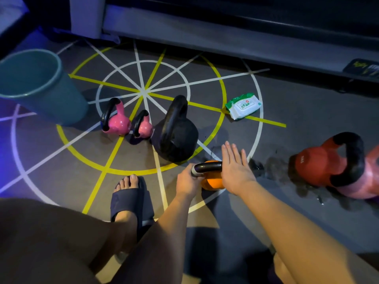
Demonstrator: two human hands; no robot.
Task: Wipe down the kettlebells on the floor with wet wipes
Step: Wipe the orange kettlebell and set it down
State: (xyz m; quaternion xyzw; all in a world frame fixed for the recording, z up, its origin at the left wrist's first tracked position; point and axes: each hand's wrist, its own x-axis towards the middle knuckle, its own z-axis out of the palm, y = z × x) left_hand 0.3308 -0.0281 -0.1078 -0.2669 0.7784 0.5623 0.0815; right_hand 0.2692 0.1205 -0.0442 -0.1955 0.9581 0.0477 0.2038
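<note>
Five kettlebells stand plain on the floor (287, 111), Inspector. A further reddish body (369, 181) is cut off at the right edge of view.

Noted, Clerk. Which one is under the hands?

The orange kettlebell (213, 182), toward the near edge of the floor, on the outer white ring. The left hand (187, 182) has its fingers curled tight round the left end of the black handle (209, 166), with a pale wipe (193, 171) clamped between fingers and handle. The right hand (235, 168) lies flat over the handle's right end, fingers straight and close together, gripping nothing.

Surroundings and obstructions?

A black kettlebell (176, 138) stands just beyond the orange one; contact between them cannot be told. Left of it are a smaller pink kettlebell (143, 128) and a larger pink kettlebell (118, 125), side by side. A red kettlebell (320, 162) sits well apart to the right, with dark wet patches (272, 165) on the floor between. A foot in a dark sandal (129, 193) rests left of the left hand.

Containers?

A pack of wet wipes (243, 106) lies toward the far edge, beyond the right hand. A teal bin (61, 103) stands at the far left, near the larger pink kettlebell. Its bottom is out of view, so its contents cannot be told.
</note>
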